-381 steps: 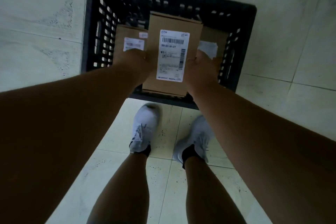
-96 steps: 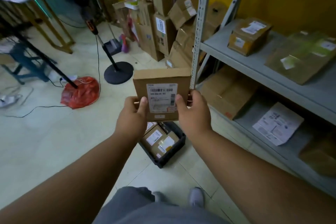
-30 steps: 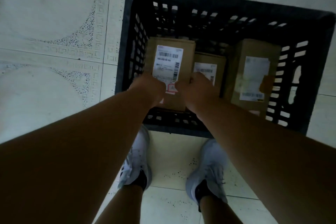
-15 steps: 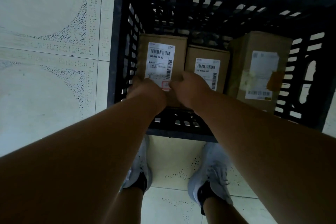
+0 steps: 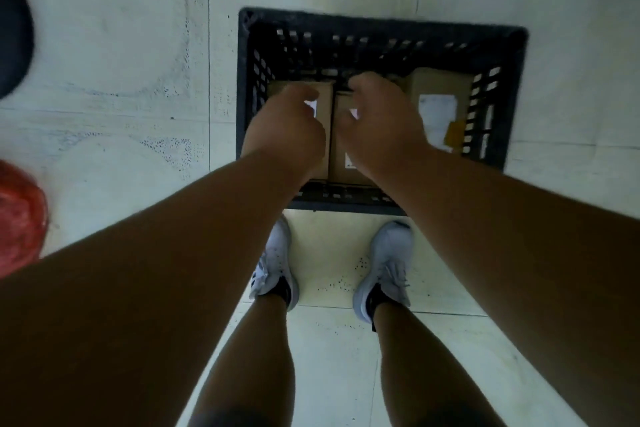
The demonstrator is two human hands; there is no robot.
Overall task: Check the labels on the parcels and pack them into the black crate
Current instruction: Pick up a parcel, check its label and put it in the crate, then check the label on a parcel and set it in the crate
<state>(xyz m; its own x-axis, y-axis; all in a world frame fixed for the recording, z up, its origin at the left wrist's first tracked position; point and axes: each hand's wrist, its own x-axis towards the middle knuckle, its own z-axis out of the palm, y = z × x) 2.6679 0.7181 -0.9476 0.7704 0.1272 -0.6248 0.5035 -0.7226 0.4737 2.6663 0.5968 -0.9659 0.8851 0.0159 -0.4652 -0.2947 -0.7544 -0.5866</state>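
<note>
The black crate [image 5: 381, 22] stands on the tiled floor just ahead of my feet. Three brown cardboard parcels with white labels lie flat inside it: a left parcel [image 5: 323, 94], a middle parcel [image 5: 341, 156] and a right parcel [image 5: 438, 87]. My left hand [image 5: 287, 128] hovers above the left parcel, fingers loosely curled and holding nothing. My right hand [image 5: 377, 121] hangs over the middle parcel in the same loose curl, also empty. Both hands hide most of the two labels beneath them.
A red bag [image 5: 17, 215] lies at the left edge of the floor. A black round base [image 5: 10, 35] shows at the upper left. My white shoes [image 5: 277, 263] stand right against the crate's near wall.
Both hands have let go of the left parcel, which now lies in the crate. The hands have lifted off it and the view has risen away from the crate.
</note>
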